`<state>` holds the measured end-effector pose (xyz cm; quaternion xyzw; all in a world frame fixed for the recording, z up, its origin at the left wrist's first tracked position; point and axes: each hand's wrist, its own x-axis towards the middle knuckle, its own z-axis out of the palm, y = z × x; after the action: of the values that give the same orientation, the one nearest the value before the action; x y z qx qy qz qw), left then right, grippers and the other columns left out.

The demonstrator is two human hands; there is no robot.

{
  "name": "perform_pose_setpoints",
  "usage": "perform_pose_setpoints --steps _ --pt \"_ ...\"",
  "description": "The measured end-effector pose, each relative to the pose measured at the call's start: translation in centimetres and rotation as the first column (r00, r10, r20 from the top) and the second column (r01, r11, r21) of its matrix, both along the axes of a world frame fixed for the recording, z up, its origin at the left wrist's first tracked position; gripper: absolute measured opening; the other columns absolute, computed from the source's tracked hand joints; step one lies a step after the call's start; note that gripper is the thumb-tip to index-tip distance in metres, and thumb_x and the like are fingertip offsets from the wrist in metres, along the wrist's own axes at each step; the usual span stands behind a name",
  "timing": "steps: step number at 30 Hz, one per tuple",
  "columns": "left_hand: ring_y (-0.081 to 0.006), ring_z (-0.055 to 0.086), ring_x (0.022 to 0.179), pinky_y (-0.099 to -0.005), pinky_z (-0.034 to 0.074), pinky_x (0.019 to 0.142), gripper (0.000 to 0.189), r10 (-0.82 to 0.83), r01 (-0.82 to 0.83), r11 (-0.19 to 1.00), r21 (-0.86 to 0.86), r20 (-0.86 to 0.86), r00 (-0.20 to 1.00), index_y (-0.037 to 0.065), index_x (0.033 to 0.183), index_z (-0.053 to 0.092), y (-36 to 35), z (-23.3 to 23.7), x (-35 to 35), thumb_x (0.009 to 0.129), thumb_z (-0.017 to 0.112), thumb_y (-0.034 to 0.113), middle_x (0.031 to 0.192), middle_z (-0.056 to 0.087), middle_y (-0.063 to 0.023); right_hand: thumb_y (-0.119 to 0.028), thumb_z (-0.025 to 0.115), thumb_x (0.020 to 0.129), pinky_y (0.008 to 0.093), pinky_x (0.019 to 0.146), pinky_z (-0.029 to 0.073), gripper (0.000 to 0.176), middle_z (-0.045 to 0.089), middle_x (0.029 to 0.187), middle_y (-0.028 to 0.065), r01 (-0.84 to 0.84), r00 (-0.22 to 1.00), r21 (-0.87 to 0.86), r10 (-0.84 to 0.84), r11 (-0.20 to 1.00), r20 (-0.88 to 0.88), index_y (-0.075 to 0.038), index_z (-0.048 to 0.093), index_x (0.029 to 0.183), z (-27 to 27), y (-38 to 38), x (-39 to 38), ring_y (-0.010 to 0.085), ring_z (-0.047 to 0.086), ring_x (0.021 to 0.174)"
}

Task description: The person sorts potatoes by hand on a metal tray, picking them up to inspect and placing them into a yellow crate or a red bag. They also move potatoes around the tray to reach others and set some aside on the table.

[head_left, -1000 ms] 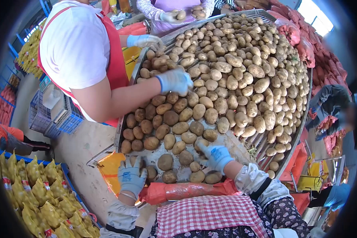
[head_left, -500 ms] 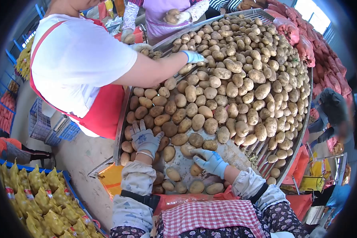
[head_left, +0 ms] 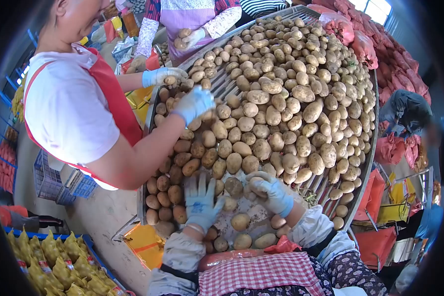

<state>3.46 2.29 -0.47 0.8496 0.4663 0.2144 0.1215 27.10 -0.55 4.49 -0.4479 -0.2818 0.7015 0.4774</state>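
Observation:
My left hand point(head_left: 202, 201), in a pale blue and grey work glove, lies open with fingers stretched over the potatoes at the near left of the sorting table. Small potatoes point(head_left: 175, 194) crowd its left side. My right hand point(head_left: 273, 194), gloved too, is curled, its fingertips pointing left beside a round dark potato point(head_left: 234, 187). What is inside those fingers, if anything, is hidden. Between my hands and my body, a few loose potatoes point(head_left: 240, 222) rest on the bare metal surface point(head_left: 256, 213).
A large potato heap point(head_left: 301, 98) covers the slatted table. At left, a co-worker's gloved hands point(head_left: 195, 104) work over its edge; another person point(head_left: 187, 24) stands beyond, holding potatoes. Red sacks point(head_left: 394, 64) are stacked right; yellow net bags point(head_left: 59, 261) fill a blue crate lower left.
My left hand has slid right over the potatoes, and my right hand has moved up and slightly right. The co-worker's arm has drawn back from the heap to the table's left edge. The view has shifted.

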Motion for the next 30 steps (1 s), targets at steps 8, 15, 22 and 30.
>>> perform_pose_setpoints --steps 8,15,22,30 --pt "-0.0312 0.064 0.069 -0.0507 0.048 0.056 0.025 -0.249 0.136 0.889 -0.437 -0.213 0.945 0.009 0.088 0.067 0.6 5.9 -2.0 0.090 0.057 0.032 0.089 0.070 -0.0094 -0.024 0.060 0.087 0.0381 0.074 0.050 0.030 0.064 0.098 0.0157 -0.179 0.135 0.349 -0.328 0.920 0.935 -0.006 0.062 0.111 -3.2 -0.3 2.4 0.0303 0.061 0.080" --pt "-0.0378 0.048 0.124 -0.0475 0.033 0.109 0.042 -0.178 0.147 0.943 0.299 0.077 0.981 0.011 0.126 0.060 12.0 1.7 8.0 0.089 0.057 0.031 0.129 0.056 -0.0194 -0.027 0.056 0.089 0.0442 0.080 0.051 0.026 0.063 0.099 0.0188 -0.409 0.319 0.197 -0.063 0.891 0.946 -0.009 0.062 0.106 -0.4 -0.3 -1.6 0.0370 0.062 0.090" --pt "-0.0432 0.036 0.132 -0.0578 0.023 0.111 0.049 -0.178 0.178 0.984 -0.020 -0.044 0.983 0.014 0.130 0.056 9.6 0.2 7.0 0.087 0.056 0.037 0.142 0.042 -0.0215 -0.021 0.057 0.084 0.0438 0.085 0.050 0.041 0.059 0.112 0.0216 -0.174 0.153 0.147 -0.120 0.974 0.981 -0.008 0.056 0.123 -2.5 0.0 1.0 0.0372 0.061 0.099" --pt "-0.0331 0.060 0.072 -0.0412 0.050 0.072 0.008 -0.277 0.282 0.956 0.083 -0.058 0.959 0.004 0.085 0.064 10.5 2.7 5.7 0.085 0.060 0.011 0.082 0.062 -0.0118 -0.020 0.057 0.085 0.0388 0.088 0.050 0.048 0.062 0.116 0.0169 -0.478 0.383 0.176 0.024 0.861 0.923 -0.009 0.054 0.132 -3.8 -2.4 1.0 0.0292 0.063 0.101"
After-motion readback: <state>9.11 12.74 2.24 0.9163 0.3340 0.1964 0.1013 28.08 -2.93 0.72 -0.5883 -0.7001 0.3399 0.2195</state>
